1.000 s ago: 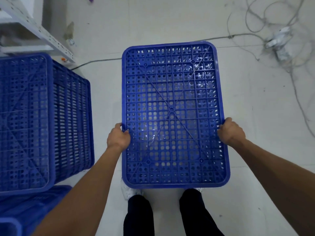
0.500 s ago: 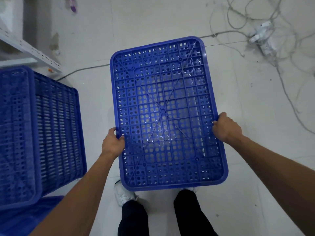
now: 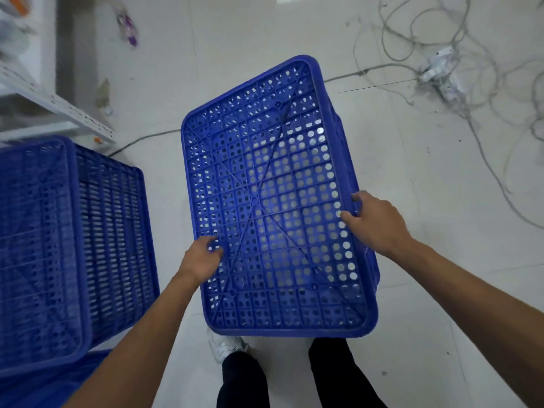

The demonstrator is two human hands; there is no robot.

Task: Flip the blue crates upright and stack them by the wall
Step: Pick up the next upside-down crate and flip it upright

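Note:
A blue perforated crate (image 3: 265, 187) is held upside down in front of me, its base facing up and tilted so that its right wall shows. My left hand (image 3: 201, 259) grips its left edge, fingers curled over the base. My right hand (image 3: 375, 220) grips the right edge, with the thumb on the base and the fingers on the side wall. A second blue crate (image 3: 67, 245) stands upside down on the floor at the left.
More blue plastic (image 3: 44, 384) lies under the left crate. A white perforated shelf rail (image 3: 59, 111) is at the upper left. Loose cables and a power strip (image 3: 441, 69) lie on the tiled floor at the upper right. My feet are below the crate.
The held crate has turned clockwise and tipped, so its right wall now shows. Both hands have shifted along its edges, and the view has swung right.

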